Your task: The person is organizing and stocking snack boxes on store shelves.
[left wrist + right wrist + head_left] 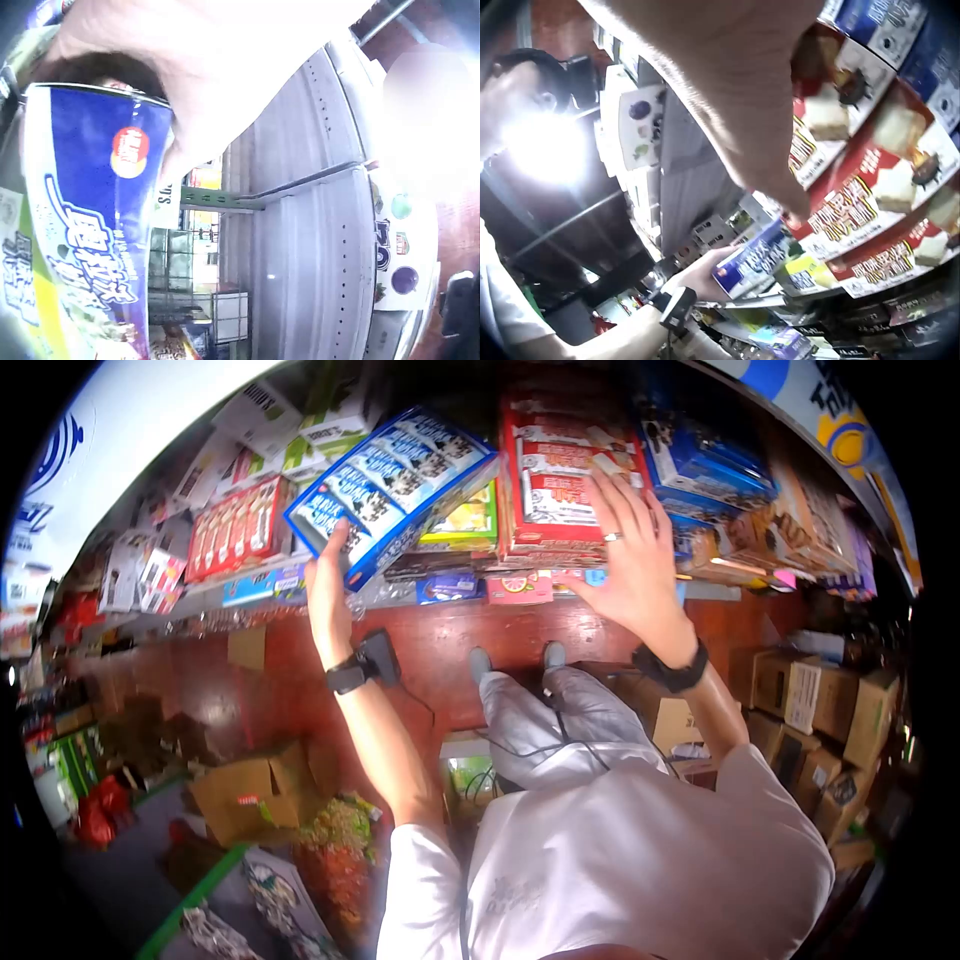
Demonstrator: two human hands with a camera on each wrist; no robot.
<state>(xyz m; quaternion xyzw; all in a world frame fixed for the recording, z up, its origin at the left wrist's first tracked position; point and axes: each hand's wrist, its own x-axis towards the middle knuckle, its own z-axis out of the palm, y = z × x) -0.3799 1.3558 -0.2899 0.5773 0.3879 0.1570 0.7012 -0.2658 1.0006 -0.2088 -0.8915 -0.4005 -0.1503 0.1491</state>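
Observation:
My left hand (pixel 329 595) grips the near left corner of a blue display box (pixel 400 475) of snack packets, its thumb over the top edge. The box is tilted across the shelf, and its printed blue side (pixel 97 165) fills the left of the left wrist view. My right hand (pixel 637 560) lies with fingers spread and straight over the right side of a stack of red snack boxes (pixel 530 545). In the right wrist view, the red boxes (pixel 847 214) show bread-like pictures; the fingertips are hidden there.
Beside the blue box sits a yellow-green box (pixel 470 525); a red box (pixel 235 530) stands further left. Blue boxes (pixel 715 465) are stacked right of the red ones. Behind me on the floor are an open carton (pixel 245 795) and several cardboard boxes (pixel 825 705).

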